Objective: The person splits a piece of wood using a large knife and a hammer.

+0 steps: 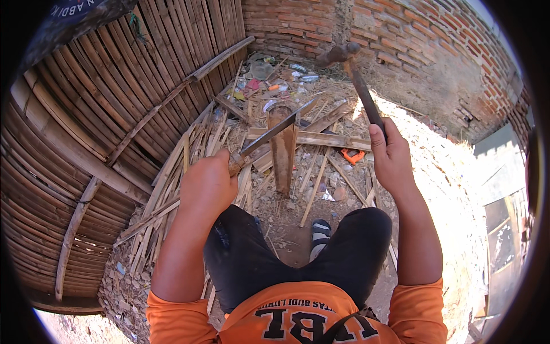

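Orange shirt [275, 293] nearest. Ahead, wooden piece [282, 163] stands upright among scattered strips [315, 189]. Right hand [392, 156] grips hammer [365, 94], head up, to its right; left hand [209, 182] clasps knife [271, 133], blade crossing the wooden piece near its top.

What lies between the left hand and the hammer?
In the head view, going from the left hand to the hammer: the knife blade, the brown wooden piece, then loose planks in the background.
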Demonstrator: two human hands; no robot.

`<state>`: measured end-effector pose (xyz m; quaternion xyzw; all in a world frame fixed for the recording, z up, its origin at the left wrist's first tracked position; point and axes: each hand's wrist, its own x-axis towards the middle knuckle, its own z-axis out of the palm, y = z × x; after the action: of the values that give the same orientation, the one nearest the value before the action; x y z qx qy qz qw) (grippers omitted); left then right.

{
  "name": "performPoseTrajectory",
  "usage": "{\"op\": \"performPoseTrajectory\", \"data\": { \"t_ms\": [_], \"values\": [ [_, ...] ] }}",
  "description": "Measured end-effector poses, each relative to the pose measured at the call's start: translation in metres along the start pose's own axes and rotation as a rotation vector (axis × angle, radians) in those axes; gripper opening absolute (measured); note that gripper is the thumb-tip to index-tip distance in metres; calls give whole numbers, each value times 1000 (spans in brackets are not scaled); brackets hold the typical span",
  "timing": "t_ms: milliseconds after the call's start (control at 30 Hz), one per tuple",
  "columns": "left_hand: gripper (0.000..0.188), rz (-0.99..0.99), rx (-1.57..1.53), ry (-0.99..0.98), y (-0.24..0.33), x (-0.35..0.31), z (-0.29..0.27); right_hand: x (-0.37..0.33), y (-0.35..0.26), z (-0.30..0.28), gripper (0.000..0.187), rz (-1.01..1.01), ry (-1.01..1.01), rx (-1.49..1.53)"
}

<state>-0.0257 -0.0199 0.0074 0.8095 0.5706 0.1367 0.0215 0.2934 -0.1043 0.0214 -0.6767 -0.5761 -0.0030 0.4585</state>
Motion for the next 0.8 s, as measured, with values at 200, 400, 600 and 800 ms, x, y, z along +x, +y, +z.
{"op": "performPoseTrajectory", "data": {
  "t_ms": [200,400,600,800],
  "values": [
    [27,16,23,-15,1,0,-1,6,15,-16,43,137,-207,46],
    [27,-11,19,-28,2,1,-2,-1,10,5,38,-8,-15,36],
    [27,24,38,-39,3,-1,-2,10,-7,-25,43,112,-249,17],
    [23,-23,34,-54,4,0,-4,-7,-4,-6,38,30,-97,-33]
  ]
}}
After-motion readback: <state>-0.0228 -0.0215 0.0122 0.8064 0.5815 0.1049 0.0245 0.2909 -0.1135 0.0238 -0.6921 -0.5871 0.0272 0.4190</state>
